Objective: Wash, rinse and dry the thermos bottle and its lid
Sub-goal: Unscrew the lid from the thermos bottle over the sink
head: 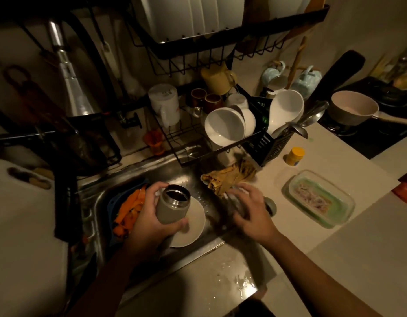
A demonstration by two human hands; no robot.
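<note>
A grey thermos bottle (pixel 171 205) with a steel rim stands open-mouthed over the sink, tilted slightly. My left hand (pixel 149 221) grips it around the body. Spread over the sink's right side, my right hand (pixel 251 212) has its fingers straight and blurred, just below a yellow-brown cloth (pixel 227 177). I see nothing held in it. The lid is not clearly visible; something dark and blurred lies under the right hand.
A white plate (pixel 193 229) lies in the steel sink (pixel 152 175) beside orange peels (pixel 129 209). A black dish rack (pixel 198 138) with white bowls stands behind. A glass food container (pixel 319 199), yellow jar (pixel 294 156) and pot on the stove (pixel 353 108) are right.
</note>
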